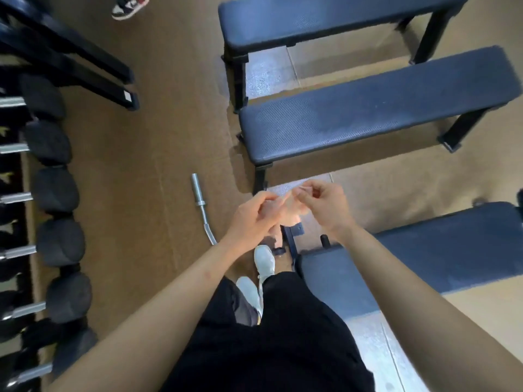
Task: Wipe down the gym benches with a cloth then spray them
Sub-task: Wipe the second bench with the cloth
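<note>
Three dark blue padded gym benches stand to my right: a far bench (325, 21), a middle bench (376, 114) and a near bench (424, 264). In front of my body, both hands hold a small pale pinkish cloth (291, 212) above the floor between the middle and near benches. My left hand (254, 216) grips its left side, and my right hand (322, 205) pinches its upper right edge. The cloth is bunched and partly hidden by my fingers. No spray bottle is in view.
A rack of black dumbbells (53, 193) lines the left edge. A curled steel barbell (202, 205) lies on the brown floor by my feet. Black equipment legs (85, 66) stand at the upper left, and another person's shoe (128, 7) shows at the top.
</note>
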